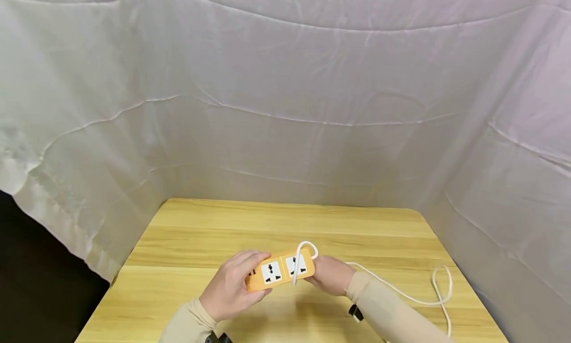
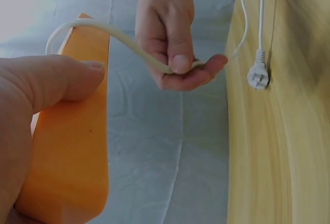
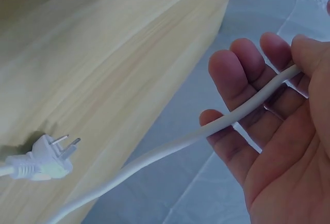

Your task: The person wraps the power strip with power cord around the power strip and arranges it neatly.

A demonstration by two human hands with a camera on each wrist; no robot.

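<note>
An orange power strip (image 1: 282, 270) with white socket faces is held above the table by my left hand (image 1: 234, 283), which grips its left end between thumb and fingers. From its right end a white cord (image 1: 308, 244) loops up and over the socket face. My right hand (image 1: 332, 274) pinches that cord under the thumb, as the left wrist view shows; in the right wrist view the cord (image 3: 227, 121) runs across the curled fingers (image 3: 227, 74). The white plug (image 2: 259, 74) lies on the table, its prongs bare; the head view does not show it.
The wooden table (image 1: 200, 224) has grey-white cloth curtains (image 1: 312, 149) behind it and at both sides. More of the white cord trails to the right, with a loop (image 1: 439, 288) near the right edge. A dark gap (image 1: 35, 268) shows at far left.
</note>
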